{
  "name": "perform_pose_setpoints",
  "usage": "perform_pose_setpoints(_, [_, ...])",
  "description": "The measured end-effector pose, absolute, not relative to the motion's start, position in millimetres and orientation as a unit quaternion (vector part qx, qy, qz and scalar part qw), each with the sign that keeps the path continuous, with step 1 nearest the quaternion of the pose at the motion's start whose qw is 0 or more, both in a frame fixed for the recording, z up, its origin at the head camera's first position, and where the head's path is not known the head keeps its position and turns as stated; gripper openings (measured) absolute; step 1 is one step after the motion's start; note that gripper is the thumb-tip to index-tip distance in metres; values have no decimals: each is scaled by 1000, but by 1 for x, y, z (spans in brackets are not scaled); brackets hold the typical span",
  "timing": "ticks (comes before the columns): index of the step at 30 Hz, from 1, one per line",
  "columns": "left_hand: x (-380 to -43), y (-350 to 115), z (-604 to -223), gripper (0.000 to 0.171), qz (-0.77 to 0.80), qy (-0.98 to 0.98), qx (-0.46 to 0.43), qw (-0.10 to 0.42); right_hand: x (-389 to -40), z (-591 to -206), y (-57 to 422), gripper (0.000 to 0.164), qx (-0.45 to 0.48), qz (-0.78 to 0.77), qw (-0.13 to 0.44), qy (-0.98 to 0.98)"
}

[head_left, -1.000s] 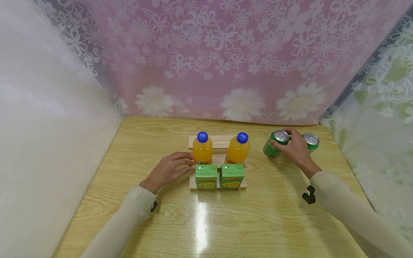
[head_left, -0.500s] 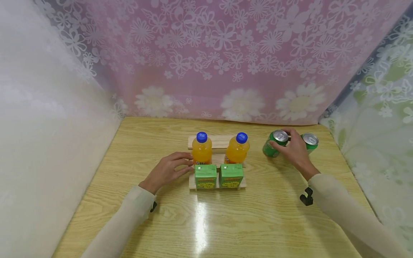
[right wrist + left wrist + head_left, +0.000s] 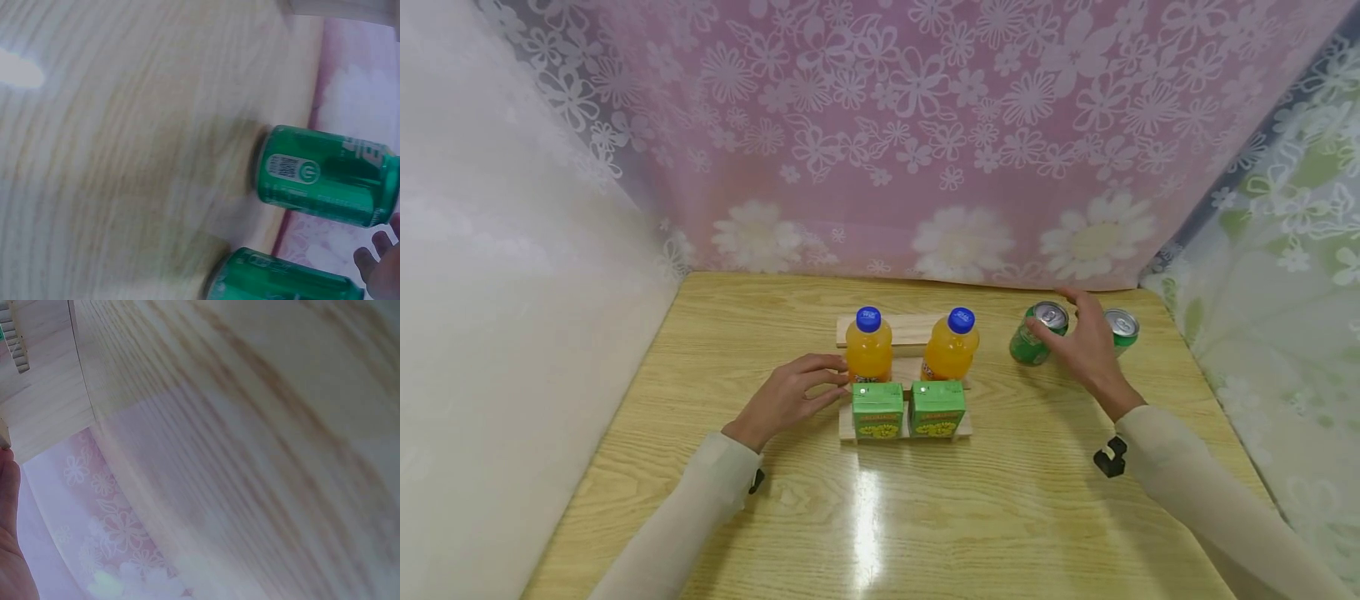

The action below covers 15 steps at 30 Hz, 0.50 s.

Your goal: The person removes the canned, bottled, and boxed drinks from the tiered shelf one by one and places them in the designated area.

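Observation:
My left hand [image 3: 790, 387] reaches to the left side of a slatted wooden rack [image 3: 902, 331], its fingertips at the edge beside an orange drink bottle [image 3: 869, 357]. A second orange drink bottle [image 3: 951, 357] stands on the rack to the right. In front of them are two green juice cartons, the left carton [image 3: 877, 412] and the right carton [image 3: 937, 410]. My right hand [image 3: 1092, 352] has its fingers spread behind a green soda can [image 3: 1030, 343], the thumb overlapping the can. Upright in the right wrist view's tilted picture, that can [image 3: 322, 175] has the fingertips [image 3: 381, 240] near its top.
Another green soda can [image 3: 1123, 329] stands just right of my right hand, partly covered by it. The wooden table [image 3: 760, 533] ends at a pink flowered curtain [image 3: 880, 167] behind. Pale sheets [image 3: 1300, 317] flank the sides.
The fingers of my right hand have spread and lifted off the left soda can, which stands where it was. My left hand stays at the rack.

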<state>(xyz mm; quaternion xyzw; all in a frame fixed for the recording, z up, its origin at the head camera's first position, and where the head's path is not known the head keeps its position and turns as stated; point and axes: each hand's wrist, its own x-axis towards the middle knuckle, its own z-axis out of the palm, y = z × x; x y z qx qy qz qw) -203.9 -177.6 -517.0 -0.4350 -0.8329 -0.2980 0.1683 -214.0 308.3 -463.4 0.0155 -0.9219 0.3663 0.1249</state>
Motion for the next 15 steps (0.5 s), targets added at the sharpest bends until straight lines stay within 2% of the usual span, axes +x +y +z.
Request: perform_pose_setpoints(15, [-204, -178, -517, 25, -303, -831, -437, 164, -203, -436, 296, 72, 45, 396, 145, -905])
